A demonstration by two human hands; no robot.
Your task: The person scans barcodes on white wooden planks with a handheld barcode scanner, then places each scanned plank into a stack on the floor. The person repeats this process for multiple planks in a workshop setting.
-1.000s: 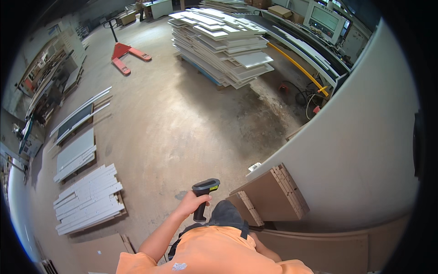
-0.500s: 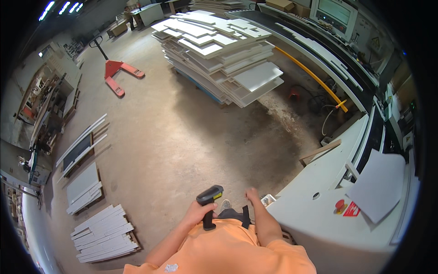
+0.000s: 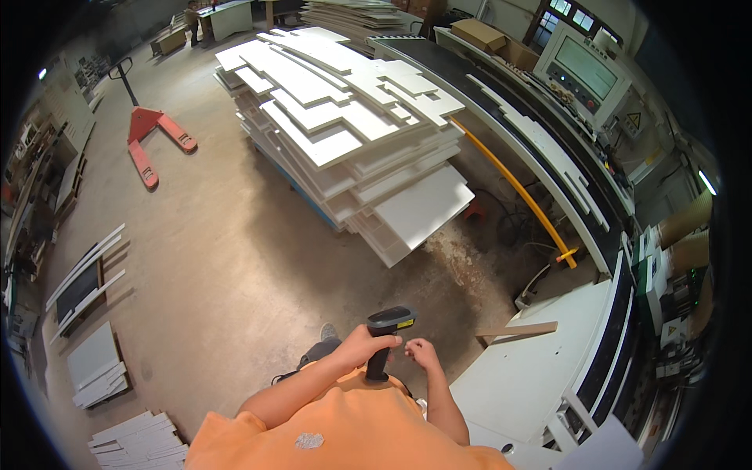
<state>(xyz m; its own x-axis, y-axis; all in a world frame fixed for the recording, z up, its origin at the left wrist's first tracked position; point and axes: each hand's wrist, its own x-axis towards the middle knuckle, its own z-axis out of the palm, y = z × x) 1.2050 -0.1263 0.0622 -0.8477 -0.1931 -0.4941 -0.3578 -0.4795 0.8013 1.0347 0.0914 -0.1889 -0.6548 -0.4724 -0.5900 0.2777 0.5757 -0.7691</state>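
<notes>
My left hand (image 3: 366, 345) is wrapped round the grip of a black barcode scanner (image 3: 389, 319) with a yellow label on its side. The scanner is upright in front of my orange shirt, its head angled to the right. Just right of it, close to the scanner's grip but apart from it, my right hand (image 3: 424, 354) is raised with its fingers curled in loosely and nothing visible in them. Ahead stands a tall, uneven stack of white panels (image 3: 368, 149), its layers jutting out at different angles.
A machine with a black conveyor bed (image 3: 439, 66) and control screen (image 3: 586, 69) runs along the right. A yellow bar (image 3: 513, 184) sticks out at its side. A wooden strip (image 3: 517, 330) leans near its white panel. Far left are a red pallet jack (image 3: 144, 125) and low piles of white strips (image 3: 139, 445).
The view has turned rightward and the panel stack is nearer. Both hands have come closer together, the scanner shifting right and up, still in my left hand.
</notes>
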